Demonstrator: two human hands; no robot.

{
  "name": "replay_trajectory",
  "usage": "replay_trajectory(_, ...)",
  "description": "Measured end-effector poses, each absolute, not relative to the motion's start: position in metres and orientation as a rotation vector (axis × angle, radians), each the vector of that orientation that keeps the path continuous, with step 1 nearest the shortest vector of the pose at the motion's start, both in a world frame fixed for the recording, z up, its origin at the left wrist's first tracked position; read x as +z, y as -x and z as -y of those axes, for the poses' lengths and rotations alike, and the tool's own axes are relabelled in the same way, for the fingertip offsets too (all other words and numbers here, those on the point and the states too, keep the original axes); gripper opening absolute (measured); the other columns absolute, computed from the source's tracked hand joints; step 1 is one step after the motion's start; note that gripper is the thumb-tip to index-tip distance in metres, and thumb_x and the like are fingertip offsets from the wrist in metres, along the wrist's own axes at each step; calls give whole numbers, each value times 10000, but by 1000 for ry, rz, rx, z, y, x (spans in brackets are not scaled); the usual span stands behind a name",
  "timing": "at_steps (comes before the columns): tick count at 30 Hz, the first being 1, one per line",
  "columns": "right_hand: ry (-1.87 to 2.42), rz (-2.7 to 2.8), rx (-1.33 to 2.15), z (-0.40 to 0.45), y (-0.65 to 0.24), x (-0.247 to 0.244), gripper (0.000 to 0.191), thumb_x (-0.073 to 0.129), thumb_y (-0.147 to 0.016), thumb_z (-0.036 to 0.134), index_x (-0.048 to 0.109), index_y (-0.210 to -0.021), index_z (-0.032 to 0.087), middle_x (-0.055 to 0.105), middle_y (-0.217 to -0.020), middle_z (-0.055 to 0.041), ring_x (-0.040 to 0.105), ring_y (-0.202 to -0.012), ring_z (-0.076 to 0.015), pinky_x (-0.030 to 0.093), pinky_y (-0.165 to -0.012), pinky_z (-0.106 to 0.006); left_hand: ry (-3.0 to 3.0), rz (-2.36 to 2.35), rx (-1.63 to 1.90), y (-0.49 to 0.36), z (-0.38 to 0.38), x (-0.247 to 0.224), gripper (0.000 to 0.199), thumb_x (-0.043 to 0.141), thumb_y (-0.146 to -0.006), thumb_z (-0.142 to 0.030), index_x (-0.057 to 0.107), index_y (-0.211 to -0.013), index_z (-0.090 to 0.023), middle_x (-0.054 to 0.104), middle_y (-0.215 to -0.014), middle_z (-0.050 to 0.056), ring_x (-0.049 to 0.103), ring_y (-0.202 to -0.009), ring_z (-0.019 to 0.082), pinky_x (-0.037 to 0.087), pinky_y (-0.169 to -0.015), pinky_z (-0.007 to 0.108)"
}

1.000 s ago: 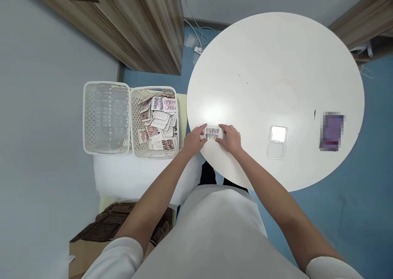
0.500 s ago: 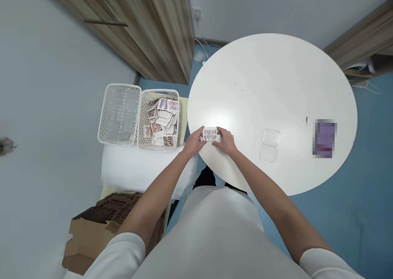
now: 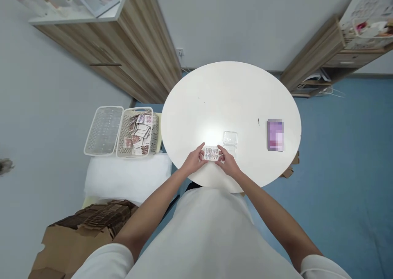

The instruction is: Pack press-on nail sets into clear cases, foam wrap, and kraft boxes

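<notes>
A small white card of shiny press-on nails [image 3: 211,153] is held level above the near part of the round white table [image 3: 245,90]. My left hand [image 3: 195,161] grips its left edge between thumb and fingers, and my right hand [image 3: 227,163] pinches the right edge. Just beyond my right hand lies an open clear plastic case [image 3: 230,138], its near half partly covered by that hand.
Left of the table, one white basket [image 3: 120,141] holds many nail cards, and another [image 3: 86,143] holds clear cases. White wrapping [image 3: 125,178] and cardboard [image 3: 67,246] lie nearer. A purple, pixelated item [image 3: 275,135] rests on the table's right side.
The view has shifted, bringing more of the cabinets in. Both hands, still holding the nail card, are now further over the table and close beside the clear case.
</notes>
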State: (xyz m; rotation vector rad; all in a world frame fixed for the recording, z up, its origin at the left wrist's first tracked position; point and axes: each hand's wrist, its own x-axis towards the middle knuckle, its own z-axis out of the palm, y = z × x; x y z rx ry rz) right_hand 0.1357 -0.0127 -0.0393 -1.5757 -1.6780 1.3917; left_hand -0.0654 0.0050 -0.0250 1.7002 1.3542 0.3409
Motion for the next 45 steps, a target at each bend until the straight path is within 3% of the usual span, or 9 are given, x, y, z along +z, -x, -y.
replay_trajectory(4,1638,1753,1270,34,-176,-50,631,556,-719,255,294,-1293,274,540,-991,-34,534,-863,-181,451,-789,-384,-1771,-1307,226,25,7,-35,676,601,-711,-263,298,-1314,-237,564,-928,9,537,-711,121,458,-708,290)
replay_trajectory(8,1742,1871,1079,40,-200,-63,613,622,-671,256,378,-1234,252,472,-1123,-81,437,-1058,-257,407,-859,-435,-1904,-1319,123,-1,7,-44,643,625,-699,-291,352,-1277,-224,538,-1014,55,534,-851,180,454,-741,329)
replay_trajectory(12,1805,1921,1013,29,-211,-70,624,642,-655,249,387,-1224,260,414,-1190,-90,391,-1109,-279,399,-860,-439,-2024,-1366,44,-17,-6,-47,626,647,-682,-273,384,-1247,-231,495,-1053,80,496,-962,224,438,-776,354)
replay_trajectory(23,1778,2064,972,4,-214,-79,613,641,-663,203,395,-1224,236,480,-1135,-92,448,-1018,-272,420,-795,-407,-2002,-1444,-101,-31,-25,-55,647,626,-694,-217,338,-1274,-239,466,-1122,79,470,-1014,233,413,-812,348)
replay_trajectory(34,1760,2105,999,-2,-218,-80,626,658,-669,238,380,-1229,215,488,-1156,-103,522,-964,-252,425,-773,-397,-1967,-1406,-30,-28,-23,-65,680,603,-709,-178,294,-1311,-243,462,-1113,71,464,-1022,227,425,-837,352)
replay_trajectory(45,1760,2087,995,-1,-218,-80,644,631,-684,245,346,-1260,203,486,-1169,-115,506,-1005,-265,421,-793,-408,-1898,-1467,130,-32,-12,-71,750,595,-704,-151,228,-1354,-224,442,-1159,103,428,-1053,253,386,-880,396)
